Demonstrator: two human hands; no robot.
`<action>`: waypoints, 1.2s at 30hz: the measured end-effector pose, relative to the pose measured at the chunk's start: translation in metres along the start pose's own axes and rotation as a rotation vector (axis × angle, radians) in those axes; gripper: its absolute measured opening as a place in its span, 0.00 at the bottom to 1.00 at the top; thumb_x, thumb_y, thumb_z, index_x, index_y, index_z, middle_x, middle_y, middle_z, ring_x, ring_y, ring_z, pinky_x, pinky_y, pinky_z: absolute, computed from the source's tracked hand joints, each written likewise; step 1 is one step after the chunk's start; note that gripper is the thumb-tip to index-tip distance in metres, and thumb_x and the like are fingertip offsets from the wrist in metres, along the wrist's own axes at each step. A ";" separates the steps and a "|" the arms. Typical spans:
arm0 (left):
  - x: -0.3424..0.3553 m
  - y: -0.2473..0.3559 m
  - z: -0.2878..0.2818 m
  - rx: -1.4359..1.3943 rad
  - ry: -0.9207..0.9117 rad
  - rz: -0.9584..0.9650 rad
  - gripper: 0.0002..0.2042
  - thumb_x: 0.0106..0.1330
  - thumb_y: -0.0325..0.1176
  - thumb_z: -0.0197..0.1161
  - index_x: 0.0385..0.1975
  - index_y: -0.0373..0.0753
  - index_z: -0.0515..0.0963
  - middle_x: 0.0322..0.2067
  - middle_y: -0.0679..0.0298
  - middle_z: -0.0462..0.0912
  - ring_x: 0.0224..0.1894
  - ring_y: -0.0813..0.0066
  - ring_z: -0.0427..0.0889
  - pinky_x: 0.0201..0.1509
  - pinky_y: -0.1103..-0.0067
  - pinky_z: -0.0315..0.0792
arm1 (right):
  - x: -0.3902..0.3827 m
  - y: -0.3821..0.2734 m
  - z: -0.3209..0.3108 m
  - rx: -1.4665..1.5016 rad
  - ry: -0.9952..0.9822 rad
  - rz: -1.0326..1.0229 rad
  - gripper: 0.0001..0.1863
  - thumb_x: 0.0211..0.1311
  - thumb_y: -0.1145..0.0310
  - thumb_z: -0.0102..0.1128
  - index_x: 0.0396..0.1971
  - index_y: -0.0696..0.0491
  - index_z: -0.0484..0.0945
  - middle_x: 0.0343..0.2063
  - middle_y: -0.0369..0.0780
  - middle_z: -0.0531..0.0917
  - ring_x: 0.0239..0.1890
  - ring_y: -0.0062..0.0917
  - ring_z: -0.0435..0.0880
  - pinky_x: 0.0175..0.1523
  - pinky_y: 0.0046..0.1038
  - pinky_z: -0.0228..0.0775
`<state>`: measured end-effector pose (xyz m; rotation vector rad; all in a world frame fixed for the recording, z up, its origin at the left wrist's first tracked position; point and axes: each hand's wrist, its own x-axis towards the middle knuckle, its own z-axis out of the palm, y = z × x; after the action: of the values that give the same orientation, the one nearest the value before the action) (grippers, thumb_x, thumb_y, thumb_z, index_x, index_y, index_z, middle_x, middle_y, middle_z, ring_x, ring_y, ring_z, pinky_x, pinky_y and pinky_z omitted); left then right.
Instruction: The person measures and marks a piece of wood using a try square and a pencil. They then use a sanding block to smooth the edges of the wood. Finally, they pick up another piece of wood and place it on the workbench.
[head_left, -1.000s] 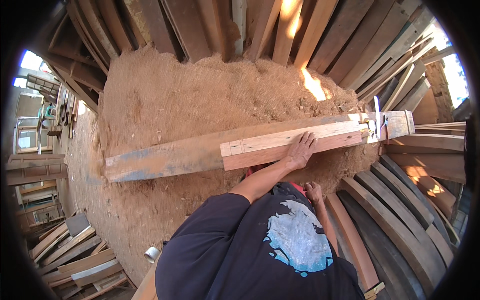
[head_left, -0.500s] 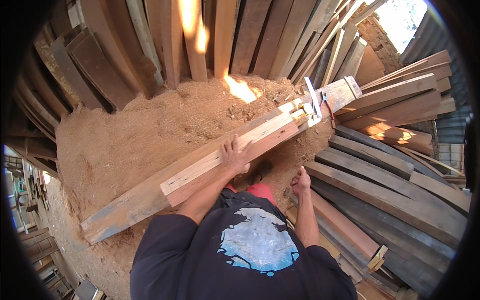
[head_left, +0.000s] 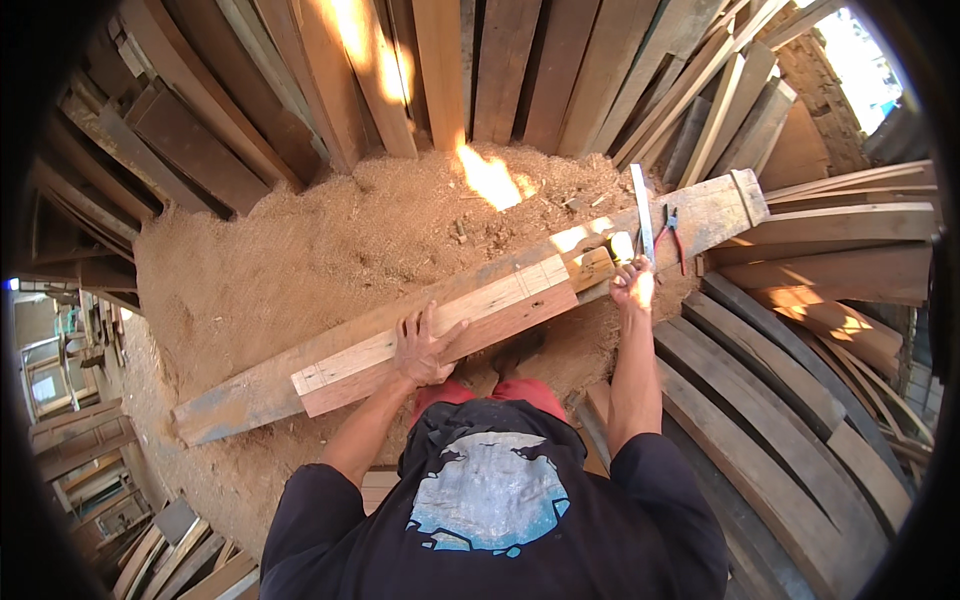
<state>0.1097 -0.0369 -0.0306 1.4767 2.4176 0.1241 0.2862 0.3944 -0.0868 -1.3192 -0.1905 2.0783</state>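
Observation:
A squared timber beam (head_left: pixel 430 352) lies slantwise on a longer, wider plank (head_left: pixel 240 402). My left hand (head_left: pixel 425 350) rests flat on the beam with its fingers spread. My right hand (head_left: pixel 632 285) is past the beam's far right end, its fingers closed around the near end of a metal square (head_left: pixel 642 210); its grip covers that end. Left of the square sit a small wooden block (head_left: pixel 590 268) and a rounded yellow and dark thing (head_left: pixel 620 246), whose kind is unclear. Red-handled pliers (head_left: pixel 675 240) lie on the plank, right of the square.
Boards (head_left: pixel 500 75) lean upright along the far side. Stacked dark timbers (head_left: pixel 760 420) fill the right, with lighter planks (head_left: pixel 840 255) farther back. Sawdust and shavings (head_left: pixel 270 280) cover the ground. More wood pieces (head_left: pixel 180 560) lie at the lower left.
My right hand has moved forward from beside my body to the metal square. My left hand stays flat on the beam. The whole view has shifted slightly.

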 end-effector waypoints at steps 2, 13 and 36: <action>0.005 0.004 -0.003 0.009 0.013 0.008 0.49 0.45 0.51 0.78 0.73 0.79 0.62 0.75 0.46 0.53 0.69 0.40 0.58 0.71 0.45 0.51 | 0.008 0.032 -0.003 -0.052 -0.010 0.090 0.19 0.79 0.54 0.50 0.24 0.42 0.66 0.14 0.26 0.56 0.14 0.16 0.54 0.18 0.22 0.45; 0.010 0.011 -0.015 0.021 -0.035 -0.004 0.49 0.41 0.51 0.79 0.72 0.77 0.65 0.75 0.45 0.54 0.68 0.42 0.60 0.69 0.48 0.54 | 0.018 0.020 -0.006 0.080 0.002 0.210 0.14 0.78 0.58 0.48 0.28 0.40 0.66 0.14 0.26 0.57 0.14 0.15 0.54 0.17 0.21 0.46; 0.004 -0.005 0.012 0.087 0.109 0.094 0.50 0.48 0.56 0.76 0.76 0.75 0.57 0.72 0.36 0.53 0.64 0.33 0.62 0.64 0.41 0.58 | -0.186 0.196 -0.228 -0.581 0.458 0.021 0.13 0.64 0.62 0.55 0.19 0.45 0.71 0.12 0.32 0.69 0.11 0.21 0.65 0.15 0.27 0.56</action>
<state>0.1070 -0.0364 -0.0439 1.6637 2.4672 0.1238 0.4427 0.0824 -0.1441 -2.1070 -0.6087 1.7329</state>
